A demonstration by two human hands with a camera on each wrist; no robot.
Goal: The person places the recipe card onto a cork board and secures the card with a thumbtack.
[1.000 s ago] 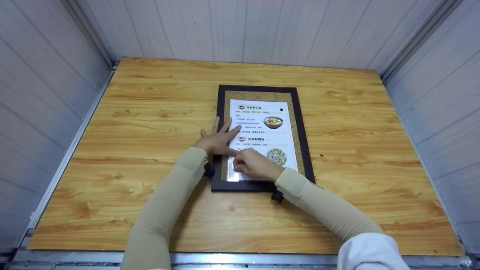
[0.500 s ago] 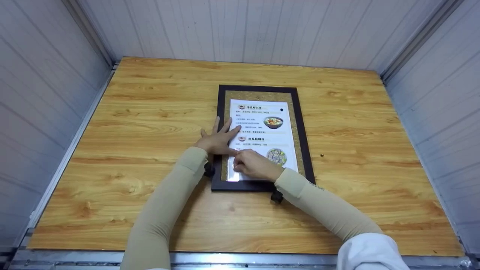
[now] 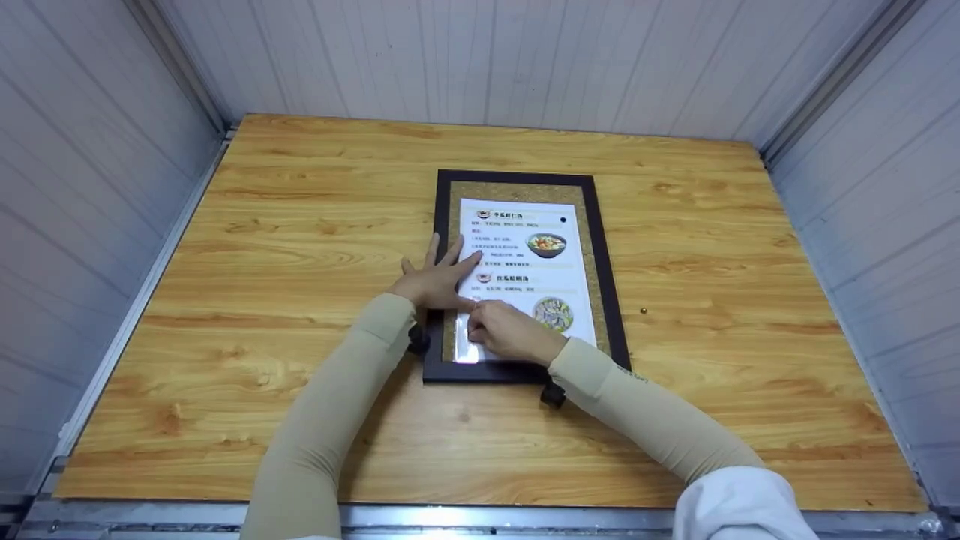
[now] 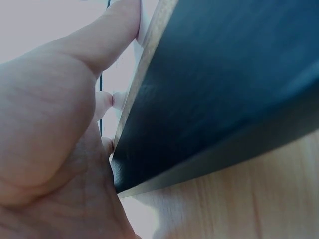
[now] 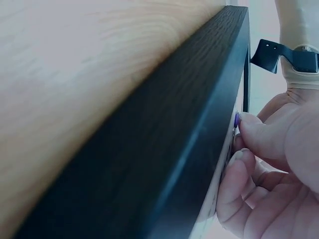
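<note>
On framed corkboard (image 3: 600,277), illegible menu sheet (image 3: 525,255)

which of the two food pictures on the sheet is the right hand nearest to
The lower food picture, right beside the right hand near the sheet's bottom; the upper bowl picture lies farther up.

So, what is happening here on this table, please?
A person works on a black-framed cork board that lies flat on a wooden table. A printed menu sheet lies on the board. The left hand presses flat on the sheet's left edge with straight fingers. The right hand pinches something small, bluish at its tip in the right wrist view, at the sheet's lower left corner; possibly a pushpin. A black pin sits at the sheet's upper right.
</note>
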